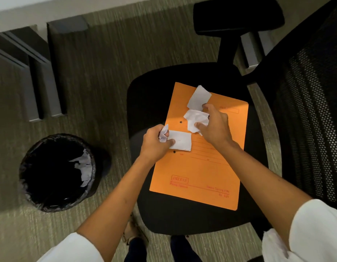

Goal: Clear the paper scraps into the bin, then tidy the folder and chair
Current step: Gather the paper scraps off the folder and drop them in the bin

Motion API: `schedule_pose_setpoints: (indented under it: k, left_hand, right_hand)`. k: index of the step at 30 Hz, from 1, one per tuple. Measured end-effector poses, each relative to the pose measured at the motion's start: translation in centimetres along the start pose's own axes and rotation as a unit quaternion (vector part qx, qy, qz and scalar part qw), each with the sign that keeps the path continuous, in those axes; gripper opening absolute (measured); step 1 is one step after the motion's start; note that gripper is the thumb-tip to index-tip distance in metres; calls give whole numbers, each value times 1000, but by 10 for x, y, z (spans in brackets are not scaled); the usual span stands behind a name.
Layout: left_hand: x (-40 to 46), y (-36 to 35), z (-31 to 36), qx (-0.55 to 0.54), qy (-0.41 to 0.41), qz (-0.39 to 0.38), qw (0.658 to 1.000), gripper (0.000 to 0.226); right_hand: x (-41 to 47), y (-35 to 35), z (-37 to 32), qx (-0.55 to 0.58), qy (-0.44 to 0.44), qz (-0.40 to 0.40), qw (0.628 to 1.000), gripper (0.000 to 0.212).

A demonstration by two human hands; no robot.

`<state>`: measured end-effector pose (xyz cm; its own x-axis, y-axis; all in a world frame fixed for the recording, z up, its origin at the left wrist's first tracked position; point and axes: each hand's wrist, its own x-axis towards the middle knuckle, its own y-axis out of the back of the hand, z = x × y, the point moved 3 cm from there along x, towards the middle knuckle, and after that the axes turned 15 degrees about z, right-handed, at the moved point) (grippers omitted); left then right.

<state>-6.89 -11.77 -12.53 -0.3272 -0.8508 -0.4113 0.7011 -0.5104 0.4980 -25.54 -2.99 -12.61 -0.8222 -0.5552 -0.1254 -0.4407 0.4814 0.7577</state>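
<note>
My left hand: clamped on a small crumpled white paper wad, with my thumb also pinning a flat white rectangular scrap that lies on the folder.
My right hand: fingers closed around a crumpled white paper scrap, gathering it up off the folder.
Loose scrap: one flat white torn piece just beyond my right hand, at the far end of the folder; I cannot tell whether my fingertip touches it.
Folder: the orange card file folder lies closed and slanted on the black padded seat of the office chair, its near half bare.
Bin: the round black-lined waste bin stands on the carpet to the left of the chair, with white paper scraps already inside against its right wall.
Done, as I judge: part of the clearing, since some paper is in the bin.
Left: carry these handfuls and the far scrap to the bin, then see to the folder and the chair, neither yet tidied.
</note>
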Motion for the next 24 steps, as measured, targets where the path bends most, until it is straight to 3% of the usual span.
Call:
schedule_pose_setpoints:
  k: [5, 9, 13, 16, 18, 21, 24]
  left_hand:
    - [0, 1, 2, -10, 15, 29, 999, 29]
    - [3, 2, 7, -32, 26, 32, 999, 30]
    - [4, -1, 8, -54, 50, 25, 997, 46]
    - [1, -4, 4, -70, 84, 17, 994, 35]
    - [-2, -2, 2, -84, 105, 17, 991, 28]
    - [-4, 3, -3, -128, 129, 18, 983, 27]
    - [-7, 11, -6, -191, 165, 10, 967, 30]
  right_hand:
    - [-2, 28, 3, 100, -92, 3, 991, 20]
    - [22, 31, -14, 218, -146, -9, 965, 25]
    - [56, 0, -17, 162, -158, 5, 974, 29]
    - [64, -19, -9, 12, -118, 74, 990, 33]
    - [59, -24, -13, -19, -85, 86, 993, 23]
    - [47, -13, -21, -4, -51, 91, 995, 13]
    - [18, 8, -26, 95, -74, 90, 989, 11]
